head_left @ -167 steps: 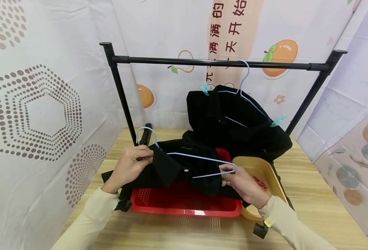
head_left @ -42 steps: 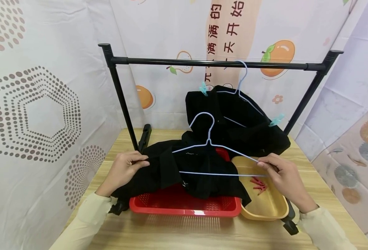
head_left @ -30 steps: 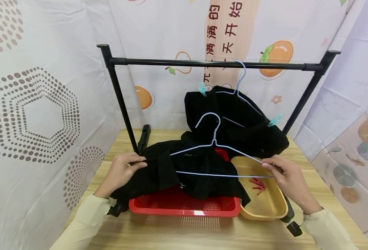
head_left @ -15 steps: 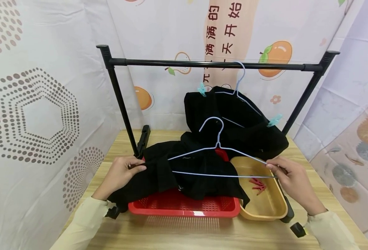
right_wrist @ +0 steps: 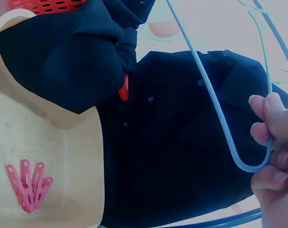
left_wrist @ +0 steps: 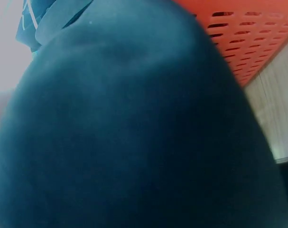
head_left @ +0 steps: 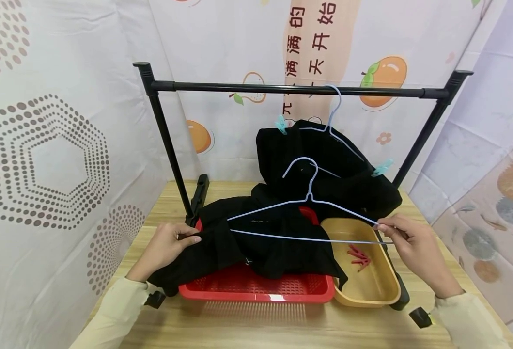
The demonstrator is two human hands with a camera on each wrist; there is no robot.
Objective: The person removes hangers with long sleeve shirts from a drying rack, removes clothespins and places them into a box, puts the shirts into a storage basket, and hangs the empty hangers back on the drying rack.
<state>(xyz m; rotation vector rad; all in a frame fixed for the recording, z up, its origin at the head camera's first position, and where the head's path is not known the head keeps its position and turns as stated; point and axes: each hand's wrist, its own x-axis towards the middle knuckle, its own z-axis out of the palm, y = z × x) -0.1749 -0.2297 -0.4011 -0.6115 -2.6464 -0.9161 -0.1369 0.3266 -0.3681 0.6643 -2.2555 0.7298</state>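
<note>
A black button-up garment [head_left: 273, 247] lies across the red basket [head_left: 256, 294]; its cloth fills most of the left wrist view. My left hand [head_left: 166, 246] pinches its left edge between thumb and fingers. In my right hand [head_left: 415, 247] is the right end of a pale blue wire hanger [head_left: 278, 236], gripped at the bent corner. The hanger's hook points up, and its left corner is hidden at the cloth fold near the garment's left side. A second black garment [head_left: 348, 194] hangs behind on another blue hanger [head_left: 335, 109], with teal clothespins [head_left: 383, 167] on it.
A black clothes rack [head_left: 239, 88] spans the back of the wooden table [head_left: 256, 332]. Right of the basket stands a yellow bin [head_left: 369, 304] with pink clothespins [right_wrist: 29, 187] inside. A patterned curtain [head_left: 221, 29] closes off the back.
The right hand first drew the hanger rightward, partly out of the garment's fold, its hook turning upright. Over the last second it moves slightly further right; the left hand keeps pinching the cloth, lowering slightly.
</note>
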